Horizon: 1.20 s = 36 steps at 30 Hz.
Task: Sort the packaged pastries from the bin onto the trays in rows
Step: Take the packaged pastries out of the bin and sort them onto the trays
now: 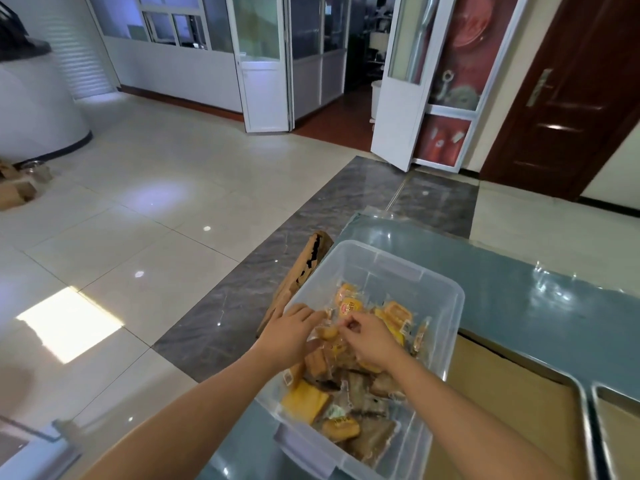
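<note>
Here both hands reach into the clear bin (pixel 433 289): left hand (pixel 287 336) fingers lie straight on the packaged pastries (pixel 346 375), right hand (pixel 370 337) fingers pinch a wrapper (pixel 341 323).

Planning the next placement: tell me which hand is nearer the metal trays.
Right. The right hand is in the bin's middle, closer to the trays; the left hand is over the far wall.

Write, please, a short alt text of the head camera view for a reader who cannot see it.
Both hands reach into a clear plastic bin of packaged pastries: the right hand pinches a wrapper, the left hand rests on the pile. The bin stands on a teal table, with metal trays at the right.
</note>
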{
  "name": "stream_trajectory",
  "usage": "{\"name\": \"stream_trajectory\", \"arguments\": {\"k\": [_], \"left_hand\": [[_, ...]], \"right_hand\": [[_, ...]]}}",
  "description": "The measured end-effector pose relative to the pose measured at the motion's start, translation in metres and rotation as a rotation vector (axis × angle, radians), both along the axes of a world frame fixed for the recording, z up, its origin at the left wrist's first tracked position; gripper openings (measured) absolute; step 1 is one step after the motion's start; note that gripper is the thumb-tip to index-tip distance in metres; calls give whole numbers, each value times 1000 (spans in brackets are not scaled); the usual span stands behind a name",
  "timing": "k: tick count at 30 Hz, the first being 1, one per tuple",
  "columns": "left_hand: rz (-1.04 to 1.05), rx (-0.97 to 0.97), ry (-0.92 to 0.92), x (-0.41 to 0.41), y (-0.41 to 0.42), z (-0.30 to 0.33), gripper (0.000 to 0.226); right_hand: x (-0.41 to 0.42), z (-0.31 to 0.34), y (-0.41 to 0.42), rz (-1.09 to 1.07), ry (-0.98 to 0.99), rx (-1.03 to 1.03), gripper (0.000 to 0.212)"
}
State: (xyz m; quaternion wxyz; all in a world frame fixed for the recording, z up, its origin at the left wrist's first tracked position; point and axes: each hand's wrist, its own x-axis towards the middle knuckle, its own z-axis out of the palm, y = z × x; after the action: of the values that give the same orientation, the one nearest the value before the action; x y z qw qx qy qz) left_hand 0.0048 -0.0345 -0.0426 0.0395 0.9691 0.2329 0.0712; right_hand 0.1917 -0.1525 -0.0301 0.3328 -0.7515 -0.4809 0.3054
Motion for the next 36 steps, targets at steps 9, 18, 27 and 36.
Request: {"name": "stream_trajectory", "arguments": {"k": [9,18,27,36], "left_hand": [[166,48,-211,0,19,-2,26],[338,-308,-436,-5,22,-5,28],[280,-244,-386,-7,26,-13,44],[166,-156,-325,-6,28,-13,26]], "right_hand": [[1,-8,5,-204,202,36,21],[-30,-70,25,-32,-135,-198,18],[-53,-95,50,-16,-254,-268,24],[11,-55,19,-224,-174,-203,8]]}}
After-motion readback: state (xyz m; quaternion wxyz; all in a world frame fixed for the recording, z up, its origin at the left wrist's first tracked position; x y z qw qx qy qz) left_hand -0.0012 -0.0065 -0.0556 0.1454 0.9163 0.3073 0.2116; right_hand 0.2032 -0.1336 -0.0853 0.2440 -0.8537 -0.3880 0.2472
